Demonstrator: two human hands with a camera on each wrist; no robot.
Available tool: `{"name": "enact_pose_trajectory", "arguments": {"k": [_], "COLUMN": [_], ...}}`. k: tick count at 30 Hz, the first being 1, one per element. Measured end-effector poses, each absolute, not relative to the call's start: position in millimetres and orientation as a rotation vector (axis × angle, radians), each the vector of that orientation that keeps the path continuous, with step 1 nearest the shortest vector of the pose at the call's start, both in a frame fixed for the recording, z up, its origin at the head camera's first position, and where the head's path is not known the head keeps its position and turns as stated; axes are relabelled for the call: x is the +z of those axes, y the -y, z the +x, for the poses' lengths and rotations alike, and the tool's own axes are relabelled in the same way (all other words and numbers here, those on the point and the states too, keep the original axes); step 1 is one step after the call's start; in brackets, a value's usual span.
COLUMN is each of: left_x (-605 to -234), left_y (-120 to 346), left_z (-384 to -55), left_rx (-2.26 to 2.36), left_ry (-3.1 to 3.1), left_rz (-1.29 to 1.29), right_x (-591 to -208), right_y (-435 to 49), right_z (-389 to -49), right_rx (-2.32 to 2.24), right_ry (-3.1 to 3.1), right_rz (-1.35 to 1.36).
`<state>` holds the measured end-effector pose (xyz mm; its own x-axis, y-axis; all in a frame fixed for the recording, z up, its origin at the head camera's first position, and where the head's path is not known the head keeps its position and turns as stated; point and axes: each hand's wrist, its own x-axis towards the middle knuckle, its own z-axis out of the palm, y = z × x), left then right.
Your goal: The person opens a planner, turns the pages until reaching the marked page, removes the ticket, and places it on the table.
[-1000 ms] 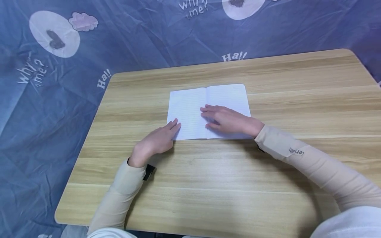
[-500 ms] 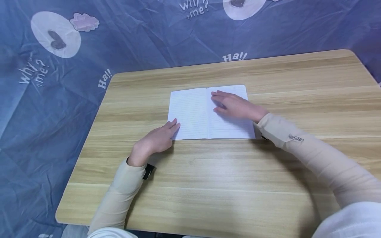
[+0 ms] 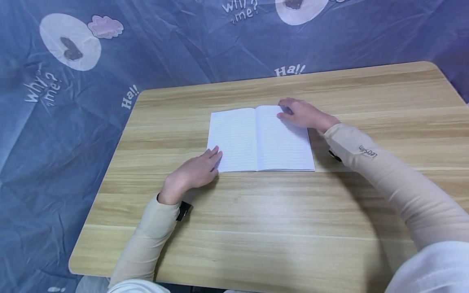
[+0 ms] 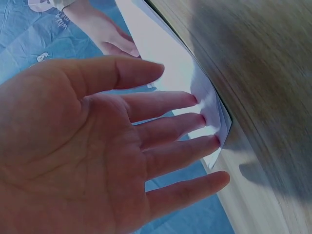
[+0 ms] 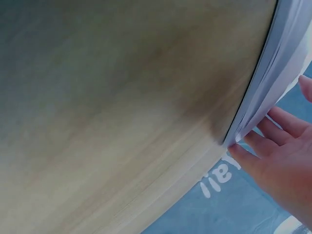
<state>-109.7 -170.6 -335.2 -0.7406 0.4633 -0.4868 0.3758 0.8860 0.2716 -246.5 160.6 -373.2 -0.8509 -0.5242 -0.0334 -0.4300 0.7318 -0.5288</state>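
Note:
An open lined notebook (image 3: 234, 136) lies on the table, its two blank ruled pages facing up. My left hand (image 3: 194, 170) rests its fingertips on the lower left corner of the left page. From the left wrist view, that hand (image 4: 97, 141) has its fingers straight and slightly spread, the middle ones touching the paper. My right hand (image 3: 307, 114) is at the upper right corner of the right page and covers it. In the right wrist view, the right hand's relaxed fingers (image 5: 275, 129) touch the notebook's corner, where the page edges (image 5: 265, 95) fan slightly apart.
The wood-grain table (image 3: 256, 236) has rounded corners and extends around the notebook. Behind it and on the left hangs a blue printed cloth (image 3: 176, 44). Beige sleeves cover both forearms, with a small black device (image 3: 184, 211) at the left wrist.
My right hand has slid from the middle of the notebook up and right to the far corner of the right page, uncovering that page. My left hand has stayed in place.

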Motion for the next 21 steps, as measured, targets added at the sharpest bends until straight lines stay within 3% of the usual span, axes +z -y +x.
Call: {"name": "enact_pose_trajectory", "arguments": {"k": [21], "left_x": [-335.6], "left_y": [167.8], "left_z": [-107.4], "left_rx": [0.167], "left_ry": [-2.528], "left_rz": [0.613], "right_x": [-358.8], "right_y": [-169.9], "right_z": [-242.9], "right_rx": [-1.001], "right_ry": [-2.808], "right_rz": [-0.517]}}
